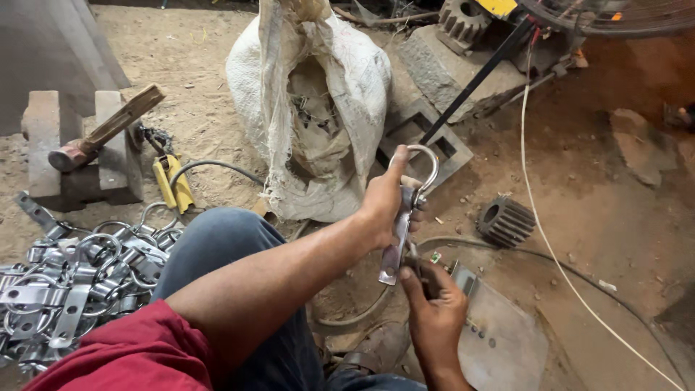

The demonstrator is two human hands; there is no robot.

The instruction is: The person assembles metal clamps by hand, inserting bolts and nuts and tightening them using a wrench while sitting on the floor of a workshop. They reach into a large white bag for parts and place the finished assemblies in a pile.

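Shiny steel hasp with looped end (405, 217) being gripped by left hand (384, 203) — lower tip at 6 o'clock being pinched by right hand (434, 311); fitting step judged underway — steady alignment needed next.

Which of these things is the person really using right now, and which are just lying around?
In use:
- metal clasp with a ring, held up in the left hand
- right hand, touching its lower end
- flat metal plate just beneath

Lying about:
- pile of the same clasps
- hammer on a concrete block
- white sack
- gear wheel
- yellow tool
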